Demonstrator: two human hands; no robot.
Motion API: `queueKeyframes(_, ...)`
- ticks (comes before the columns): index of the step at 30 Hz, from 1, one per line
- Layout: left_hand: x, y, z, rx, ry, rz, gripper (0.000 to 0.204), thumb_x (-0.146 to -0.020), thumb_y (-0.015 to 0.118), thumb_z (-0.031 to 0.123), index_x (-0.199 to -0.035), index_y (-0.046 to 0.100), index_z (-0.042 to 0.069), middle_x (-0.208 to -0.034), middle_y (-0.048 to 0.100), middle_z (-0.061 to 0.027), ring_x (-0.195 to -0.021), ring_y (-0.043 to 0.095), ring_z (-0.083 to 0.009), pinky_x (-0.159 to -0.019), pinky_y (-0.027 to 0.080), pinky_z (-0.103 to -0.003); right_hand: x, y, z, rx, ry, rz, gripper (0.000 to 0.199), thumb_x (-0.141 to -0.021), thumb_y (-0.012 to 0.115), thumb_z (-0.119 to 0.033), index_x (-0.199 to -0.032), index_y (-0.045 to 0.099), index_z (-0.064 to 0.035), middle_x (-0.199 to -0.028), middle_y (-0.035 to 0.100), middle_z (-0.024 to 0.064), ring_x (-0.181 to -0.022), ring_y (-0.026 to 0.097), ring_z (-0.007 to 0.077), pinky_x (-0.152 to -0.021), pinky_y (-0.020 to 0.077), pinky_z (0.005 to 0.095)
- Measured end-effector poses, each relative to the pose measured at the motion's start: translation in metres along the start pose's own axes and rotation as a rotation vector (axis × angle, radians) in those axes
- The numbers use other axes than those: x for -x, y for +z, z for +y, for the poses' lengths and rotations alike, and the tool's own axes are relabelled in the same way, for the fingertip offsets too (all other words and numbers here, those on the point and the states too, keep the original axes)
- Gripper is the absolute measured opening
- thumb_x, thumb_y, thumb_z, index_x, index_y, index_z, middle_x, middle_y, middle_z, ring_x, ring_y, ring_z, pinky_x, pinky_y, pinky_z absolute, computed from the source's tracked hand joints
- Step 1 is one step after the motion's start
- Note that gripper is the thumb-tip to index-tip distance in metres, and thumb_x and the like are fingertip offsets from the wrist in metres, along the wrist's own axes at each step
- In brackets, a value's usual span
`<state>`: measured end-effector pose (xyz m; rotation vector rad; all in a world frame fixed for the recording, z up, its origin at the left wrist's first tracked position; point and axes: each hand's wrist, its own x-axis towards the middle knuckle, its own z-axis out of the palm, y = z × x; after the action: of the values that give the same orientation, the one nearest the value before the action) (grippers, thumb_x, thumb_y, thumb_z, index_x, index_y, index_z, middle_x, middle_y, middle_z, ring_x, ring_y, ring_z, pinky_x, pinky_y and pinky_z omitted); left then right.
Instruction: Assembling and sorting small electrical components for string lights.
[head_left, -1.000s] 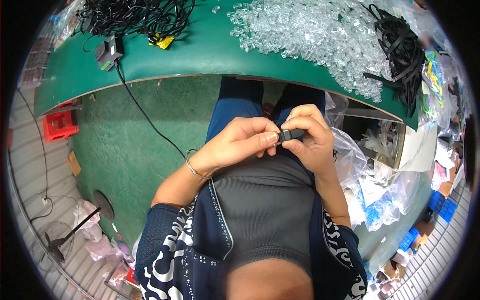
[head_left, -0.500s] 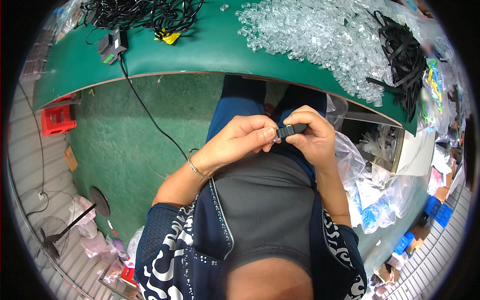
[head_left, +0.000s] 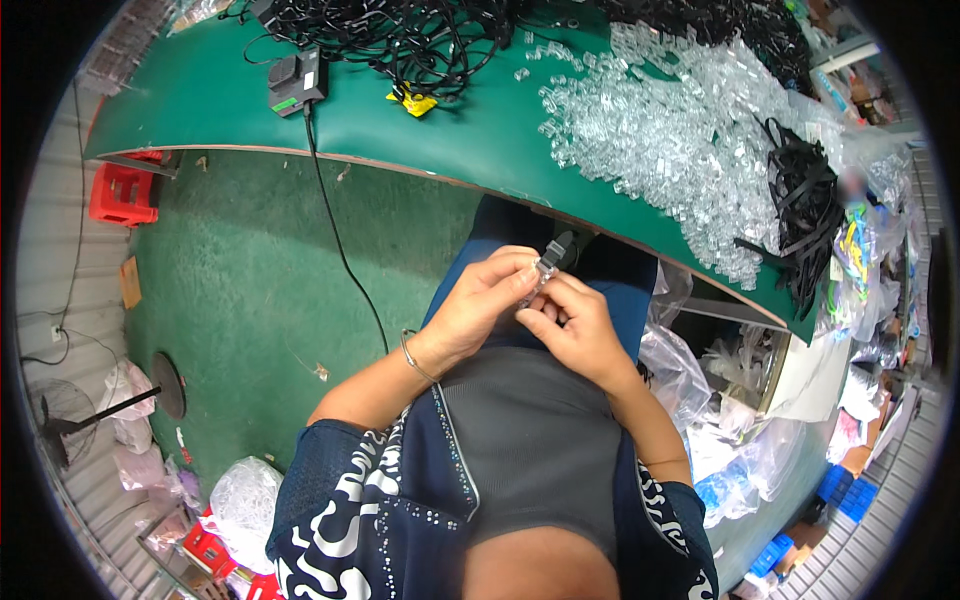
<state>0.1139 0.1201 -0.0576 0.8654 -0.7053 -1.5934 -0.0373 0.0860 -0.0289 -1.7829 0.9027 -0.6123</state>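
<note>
In front of my lap, my left hand [head_left: 492,295] pinches a short black strap [head_left: 557,252] between thumb and fingers. The strap has a ridged, buckle-like part and points up and away from me. A small clear plastic piece [head_left: 540,284] sits at its lower end, partly covered by my fingertips. My right hand [head_left: 580,328] is just below, its thumb and bent fingers closed round the lower end of the clear piece. Fingers hide exactly how the strap and clear piece meet.
A green-topped table [head_left: 440,150] curves ahead, bearing a heap of clear plastic pieces [head_left: 650,130], black straps [head_left: 800,210], tangled black cables [head_left: 400,40] and a black box [head_left: 298,82] whose cord [head_left: 335,220] hangs off the edge. Plastic bags [head_left: 680,370] lie at right, a red stool [head_left: 123,194] far left.
The strap has turned from pointing right to pointing up and away. My right hand has left the strap's far end and moved down to the clear piece. The view has shifted.
</note>
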Motion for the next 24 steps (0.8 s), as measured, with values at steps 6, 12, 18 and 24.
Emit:
queueKeyframes(6, 0.009, -0.008, 0.017, 0.012, 0.033, -0.006, 0.024, -0.089, 0.05, 0.019, -0.098, 0.058, -0.003, -0.099, 0.055, -0.0059, -0.086, 0.052, -0.0118, -0.08, 0.041, -0.025, -0.009, -0.001, -0.006, 0.111, -0.121, -0.056, 0.015, -0.075, 0.066, -0.008, -0.087, 0.061, -0.0017, -0.066, 0.054, 0.0069, -0.053, 0.05, 0.0127, -0.048, 0.0398, 0.0261)
queueKeyframes(12, 0.016, -0.006, 0.058, -0.153, 0.035, -0.229, 0.021, -0.091, 0.048, 0.019, -0.099, 0.054, 0.0, -0.083, 0.056, -0.0016, -0.078, 0.051, -0.007, -0.072, 0.043, -0.022, -0.031, -0.038, -0.044, 0.388, -0.549, 0.219, 0.038, -0.068, 0.069, -0.014, -0.102, 0.057, -0.0019, -0.102, 0.056, 0.0129, -0.093, 0.053, 0.0286, -0.079, 0.0422, 0.0374)
queueKeyframes(18, 0.023, -0.006, 0.068, -0.25, -0.015, -0.283, 0.018, -0.092, 0.047, 0.016, -0.096, 0.056, 0.001, -0.078, 0.053, 0.0, -0.071, 0.047, -0.0048, -0.061, 0.039, -0.019, -0.034, -0.039, -0.043, 0.133, -0.482, -0.122, 0.032, -0.067, 0.07, -0.011, -0.096, 0.06, -0.0036, -0.084, 0.057, 0.0077, -0.071, 0.055, 0.0196, -0.068, 0.043, 0.03)
queueKeyframes(24, 0.022, -0.004, 0.073, -0.34, -0.027, -0.286, 0.018, -0.092, 0.047, 0.017, -0.092, 0.057, 0.001, -0.072, 0.05, 0.0019, -0.064, 0.042, -0.0032, -0.055, 0.035, -0.019, -0.027, -0.042, -0.04, 0.029, -0.341, -0.145, 0.027, -0.066, 0.071, -0.007, -0.091, 0.063, -0.0032, -0.07, 0.054, 0.0046, -0.058, 0.05, 0.0112, -0.046, 0.0376, 0.0217)
